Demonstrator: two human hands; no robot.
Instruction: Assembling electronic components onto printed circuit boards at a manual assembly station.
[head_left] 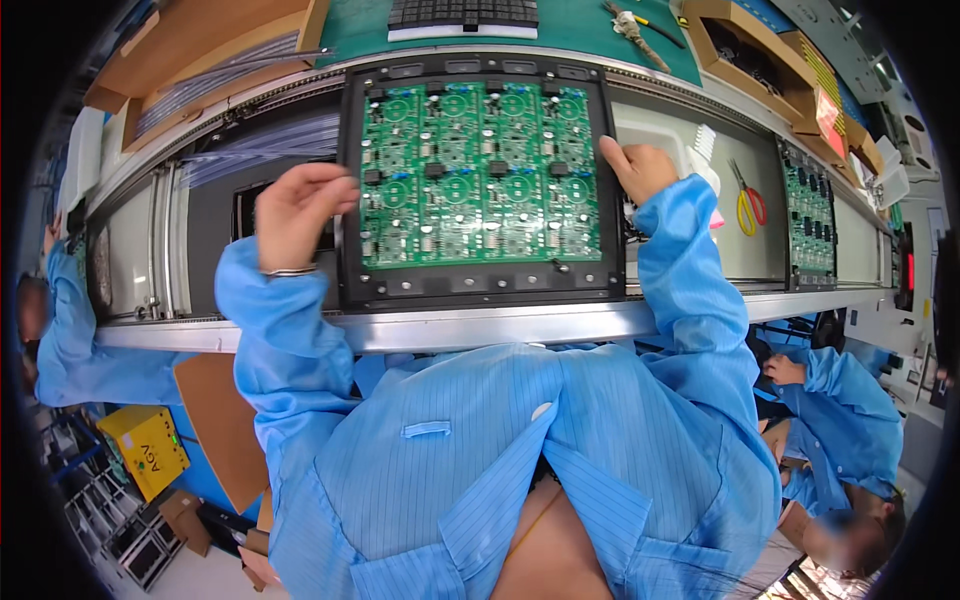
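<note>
A black carrier frame [480, 289] lies across the rails in front of me, holding a green circuit board panel [478, 215] of several repeated sections with small parts on them. My left hand [300, 212] is at the carrier's left edge, thumb and fingers drawn together in a pinch; whether anything small is between them is hidden. On the opposite side my right hand [645, 170] has its fingers curled and its thumb against the carrier's right edge, near the upper part of the board.
Red-and-yellow-handled scissors [747, 208] lie right of my right hand, before another board carrier [810, 225]. Clear thin tubes [265, 148] lie at the left. Cardboard boxes [740, 45], a black tray [463, 14] and pliers [640, 25] sit behind. Co-workers [845, 410] are on both sides.
</note>
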